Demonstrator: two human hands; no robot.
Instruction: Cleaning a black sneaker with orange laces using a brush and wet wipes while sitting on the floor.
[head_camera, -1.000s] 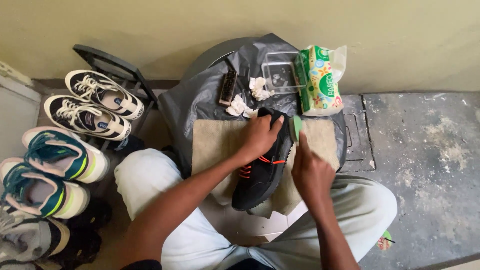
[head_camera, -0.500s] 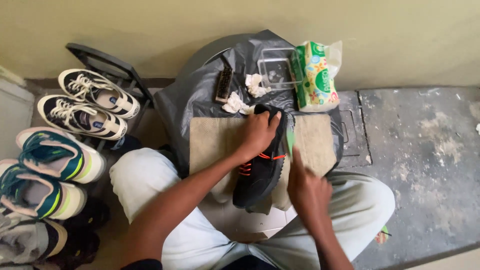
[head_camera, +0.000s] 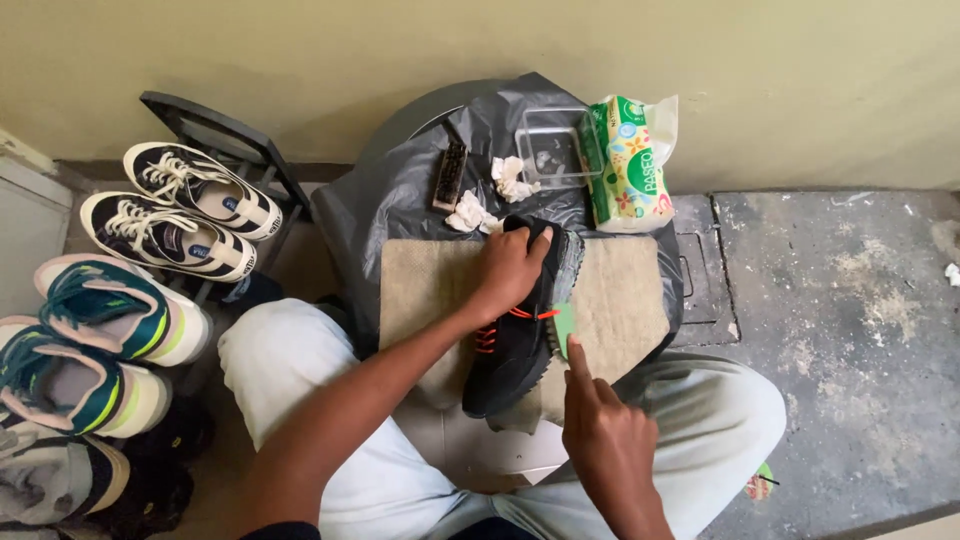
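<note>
Across the seated person's lap, a square of coarse beige cloth (head_camera: 620, 300) lies spread over a crinkled grey plastic sheet (head_camera: 400, 200), apparently to catch dirt and keep it off the pale trousers (head_camera: 300, 370). On that cloth rests a black knit sneaker with orange laces (head_camera: 515, 350), toe toward the wall and sole edge turned to the right. The left hand (head_camera: 510, 268) is clamped over the sneaker's front, pressing down to steady it. The right hand (head_camera: 605, 440) grips a small green pad (head_camera: 563, 328), forefinger stretched along it, its tip touching the sneaker's side near the sole, which suits wiping that edge. Just beyond the sneaker, within easy reach, lie crumpled white tissues (head_camera: 510, 178), a dark wooden-backed brush (head_camera: 450, 175), a clear plastic tub (head_camera: 553, 147) and a green floral pack of tissues (head_camera: 630, 165). To the left, well apart, black-and-white canvas sneakers (head_camera: 170, 210) sit on a low dark rack (head_camera: 230, 135), with teal running shoes (head_camera: 90, 340) lined up below on the floor.
</note>
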